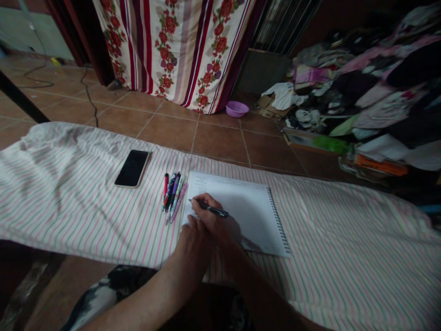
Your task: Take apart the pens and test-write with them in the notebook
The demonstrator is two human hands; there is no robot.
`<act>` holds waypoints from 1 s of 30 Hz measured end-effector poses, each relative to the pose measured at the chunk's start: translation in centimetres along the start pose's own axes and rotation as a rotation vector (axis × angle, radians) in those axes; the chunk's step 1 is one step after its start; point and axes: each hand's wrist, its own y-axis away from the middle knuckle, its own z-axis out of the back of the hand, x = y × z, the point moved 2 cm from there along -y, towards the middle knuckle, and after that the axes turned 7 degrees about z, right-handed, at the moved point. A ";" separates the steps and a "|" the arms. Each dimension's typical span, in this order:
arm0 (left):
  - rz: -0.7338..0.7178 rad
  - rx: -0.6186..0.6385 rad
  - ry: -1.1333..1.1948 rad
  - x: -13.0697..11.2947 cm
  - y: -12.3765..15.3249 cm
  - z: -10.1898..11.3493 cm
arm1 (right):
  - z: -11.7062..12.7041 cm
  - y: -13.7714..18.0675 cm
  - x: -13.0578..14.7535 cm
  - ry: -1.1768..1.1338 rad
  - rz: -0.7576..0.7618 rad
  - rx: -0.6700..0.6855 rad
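A spiral notebook [248,202] lies on the striped cloth, its wire binding on the right side. Small writing, too fine to read, runs along its left and far edges; much of the page is white. My right hand [212,218] is closed around a black pen [217,211], whose tip points left at the page near its left edge. Just nearer to me, my left hand [195,234] rests on the notebook's near left corner, fingers laid on the paper and partly bent. It touches or nearly touches my right hand. Several pens [175,193] lie side by side left of the notebook.
A dark-screened phone [132,168] lies on the striped cloth [344,239] farther left. Beyond stand a floral curtain [168,50] and a purple basin [237,109] on the tiled floor [175,126]. Clothes [372,87] are heaped at the right.
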 end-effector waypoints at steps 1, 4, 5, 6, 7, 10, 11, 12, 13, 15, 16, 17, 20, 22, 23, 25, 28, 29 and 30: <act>0.004 -0.002 0.001 0.0 0.0 0.0 | 0.0 0.0 0.0 -0.003 -0.003 0.003; 0.003 0.003 0.008 0.0 0.0 -0.1 | 0.0 0.1 0.1 -0.021 0.001 0.014; 0.005 0.007 0.008 0.0 0.0 -0.1 | 0.0 0.1 0.2 -0.021 0.004 0.018; 0.006 0.008 0.007 0.0 -0.1 -0.1 | 0.1 0.1 0.2 -0.017 0.007 0.020; 0.002 0.005 0.006 0.0 -0.1 -0.1 | 0.2 0.1 0.3 -0.008 0.010 0.021; -0.004 -0.001 -0.005 0.0 -0.1 -0.1 | 0.3 0.2 0.4 0.010 0.014 0.031; -0.003 0.001 -0.009 0.0 0.0 0.0 | 0.4 0.2 0.4 0.012 0.014 0.036; -0.002 0.004 -0.012 0.0 0.0 0.0 | 0.4 0.2 0.4 0.013 0.013 0.040; 0.004 0.007 -0.016 0.0 0.0 0.0 | 0.4 0.2 0.4 0.012 0.012 0.042; 0.012 0.002 -0.017 0.0 0.1 0.1 | 0.3 0.2 0.5 0.004 0.008 0.037; 0.006 -0.005 -0.014 0.1 0.2 0.2 | 0.3 0.2 0.5 -0.004 0.007 0.028; -0.003 -0.010 -0.011 0.1 0.2 0.3 | 0.3 0.2 0.4 -0.013 0.006 0.014; -0.030 0.007 -0.012 0.2 0.1 0.6 | 0.2 0.2 0.4 -0.031 0.000 -0.014; -0.034 0.033 -0.023 0.3 0.0 0.7 | 0.2 0.2 0.4 -0.028 -0.001 -0.019; -0.033 0.043 -0.028 0.3 0.0 0.7 | 0.2 0.2 0.4 -0.022 0.002 -0.018; -0.035 0.046 -0.028 0.2 -0.1 0.7 | 0.3 0.2 0.5 -0.004 0.009 -0.025; -0.026 0.035 -0.021 0.2 -0.1 0.4 | 0.4 0.3 0.7 0.008 0.025 -0.022; -0.027 0.032 -0.020 0.2 -0.1 0.4 | 0.5 0.3 0.8 0.011 0.029 -0.018; -0.027 0.030 -0.022 0.2 -0.1 0.4 | 0.5 0.4 0.9 0.018 0.031 -0.016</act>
